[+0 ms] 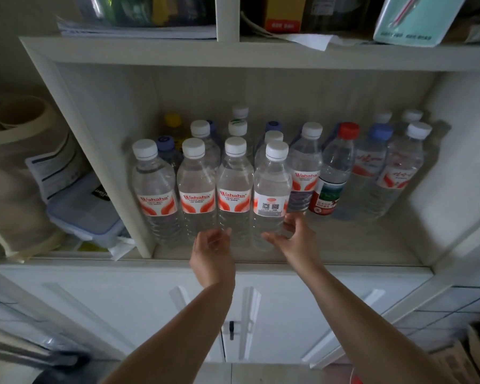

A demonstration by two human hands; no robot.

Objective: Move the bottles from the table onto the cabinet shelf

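Two hands, left point(211, 249) right point(294, 236), loose at four front-row bottles point(272, 195)

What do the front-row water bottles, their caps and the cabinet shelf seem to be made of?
Front-row clear water bottles: thin transparent plastic, glossy, with ribbed lower walls you can see through. White screw caps: opaque matte plastic with ridged sides. Pale cabinet shelf: probably laminated board, since faint wood grain shows under a smooth whitish finish.
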